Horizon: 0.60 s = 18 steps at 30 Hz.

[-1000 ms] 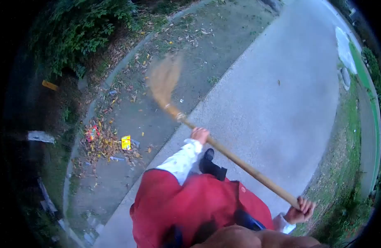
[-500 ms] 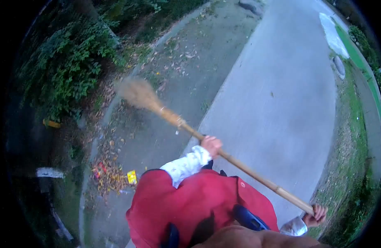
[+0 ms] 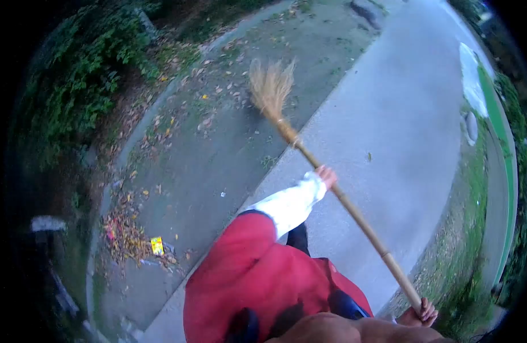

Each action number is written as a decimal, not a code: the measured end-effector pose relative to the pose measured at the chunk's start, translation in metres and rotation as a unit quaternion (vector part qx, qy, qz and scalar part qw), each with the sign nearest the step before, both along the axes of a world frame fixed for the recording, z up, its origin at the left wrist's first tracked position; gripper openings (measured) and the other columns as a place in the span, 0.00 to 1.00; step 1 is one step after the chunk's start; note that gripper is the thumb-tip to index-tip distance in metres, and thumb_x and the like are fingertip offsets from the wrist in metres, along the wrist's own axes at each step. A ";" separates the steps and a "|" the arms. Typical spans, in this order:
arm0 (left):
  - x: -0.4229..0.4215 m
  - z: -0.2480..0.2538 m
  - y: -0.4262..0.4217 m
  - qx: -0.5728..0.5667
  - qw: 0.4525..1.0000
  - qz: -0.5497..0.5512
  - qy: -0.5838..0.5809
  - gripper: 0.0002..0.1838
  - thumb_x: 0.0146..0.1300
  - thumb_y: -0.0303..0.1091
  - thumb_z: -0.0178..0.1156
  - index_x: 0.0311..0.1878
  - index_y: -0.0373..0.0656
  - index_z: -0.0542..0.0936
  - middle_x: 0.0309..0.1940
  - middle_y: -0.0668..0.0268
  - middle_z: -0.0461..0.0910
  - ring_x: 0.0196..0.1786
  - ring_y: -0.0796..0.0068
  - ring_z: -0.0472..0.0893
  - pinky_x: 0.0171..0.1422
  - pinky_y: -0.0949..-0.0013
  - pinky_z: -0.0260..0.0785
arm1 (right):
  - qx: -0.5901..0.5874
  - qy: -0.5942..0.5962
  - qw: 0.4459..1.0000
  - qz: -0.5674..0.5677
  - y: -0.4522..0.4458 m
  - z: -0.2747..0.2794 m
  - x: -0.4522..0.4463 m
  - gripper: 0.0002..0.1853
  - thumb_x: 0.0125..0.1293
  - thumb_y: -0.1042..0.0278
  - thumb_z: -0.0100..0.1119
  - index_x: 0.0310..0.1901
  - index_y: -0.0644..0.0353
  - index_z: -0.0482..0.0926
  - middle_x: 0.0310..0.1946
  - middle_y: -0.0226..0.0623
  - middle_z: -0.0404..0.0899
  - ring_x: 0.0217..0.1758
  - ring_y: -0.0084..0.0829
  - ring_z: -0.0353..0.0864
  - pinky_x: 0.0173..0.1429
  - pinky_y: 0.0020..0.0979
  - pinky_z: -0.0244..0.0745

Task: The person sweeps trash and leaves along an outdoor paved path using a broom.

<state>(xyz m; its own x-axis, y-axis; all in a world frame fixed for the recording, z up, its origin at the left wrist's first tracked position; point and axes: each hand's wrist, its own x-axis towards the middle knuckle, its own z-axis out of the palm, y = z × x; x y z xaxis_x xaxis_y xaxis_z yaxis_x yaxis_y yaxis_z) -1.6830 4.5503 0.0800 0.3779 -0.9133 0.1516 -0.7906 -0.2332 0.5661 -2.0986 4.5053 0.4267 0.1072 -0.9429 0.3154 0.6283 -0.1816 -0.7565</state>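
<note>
- Holding the broom (image 3: pixel 360 222), the left grip (image 3: pixel 326 176) is closed around its long handle, on the part nearer to the bristles.
- Closed also is the right grip (image 3: pixel 420 314), with fingers wrapped at the other end of this handle (the lower end in the view).
- Bristles (image 3: pixel 272 88) are spread above the ground (image 3: pixel 217 177), near the edge of the pale path (image 3: pixel 400 126); whether they touch, I cannot tell.
- On the left side, a pile of leaves (image 3: pixel 123 237) lies on the ground, with a yellow packet (image 3: pixel 156 246) beside it.
- Farther out, a curved curb (image 3: pixel 129 147) runs near the bushes (image 3: pixel 97 63).
</note>
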 end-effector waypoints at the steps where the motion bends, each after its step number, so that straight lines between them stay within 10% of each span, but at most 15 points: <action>1: -0.007 -0.045 0.019 -0.066 0.997 0.001 -0.030 0.14 0.48 0.31 0.58 0.41 0.49 0.74 0.45 0.61 0.72 0.56 0.57 0.68 0.66 0.53 0.55 | 0.022 0.008 0.999 0.025 -0.019 -0.005 0.008 0.14 0.66 0.68 0.42 0.21 0.51 0.57 0.12 0.22 0.53 0.18 0.19 0.57 0.36 0.27 0.62; 2: -0.004 -0.019 0.043 0.098 0.994 -0.019 0.039 0.17 0.43 0.30 0.61 0.40 0.48 0.74 0.45 0.61 0.72 0.56 0.57 0.68 0.66 0.53 0.54 | 0.043 0.014 0.998 0.050 -0.039 -0.009 0.016 0.15 0.66 0.69 0.41 0.20 0.51 0.57 0.11 0.21 0.53 0.17 0.19 0.57 0.34 0.26 0.62; 5: -0.017 -0.018 0.100 0.108 0.989 0.092 0.030 0.09 0.37 0.30 0.62 0.26 0.50 0.76 0.30 0.65 0.76 0.43 0.61 0.75 0.53 0.57 0.62 | 0.107 0.028 0.991 0.074 -0.099 -0.030 0.038 0.17 0.67 0.68 0.41 0.18 0.50 0.56 0.09 0.21 0.52 0.13 0.16 0.54 0.29 0.26 0.62; 12: -0.010 -0.041 0.190 0.299 0.918 0.258 0.024 0.12 0.43 0.31 0.61 0.35 0.50 0.79 0.40 0.64 0.74 0.51 0.59 0.71 0.59 0.53 0.57 | 0.212 0.008 0.917 0.337 -0.183 -0.093 0.175 0.10 0.66 0.66 0.45 0.26 0.52 0.62 0.12 0.21 0.54 0.18 0.18 0.57 0.38 0.29 0.64; 18: -0.004 0.026 0.183 0.070 0.854 0.508 -0.092 0.07 0.41 0.31 0.56 0.27 0.51 0.75 0.28 0.66 0.73 0.42 0.59 0.73 0.52 0.57 0.63 | 0.166 0.000 0.875 0.455 -0.248 -0.060 0.299 0.16 0.64 0.69 0.44 0.18 0.49 0.56 0.10 0.21 0.53 0.16 0.18 0.55 0.33 0.26 0.61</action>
<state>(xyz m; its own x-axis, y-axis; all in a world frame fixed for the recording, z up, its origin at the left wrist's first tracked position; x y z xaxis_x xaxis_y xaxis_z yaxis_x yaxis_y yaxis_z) -1.6865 4.7338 0.1062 0.9671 -0.1435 0.2099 -0.2136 -0.9062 0.3650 -1.7999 4.2574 0.3667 0.8609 -0.5072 0.0399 0.3986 0.6236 -0.6725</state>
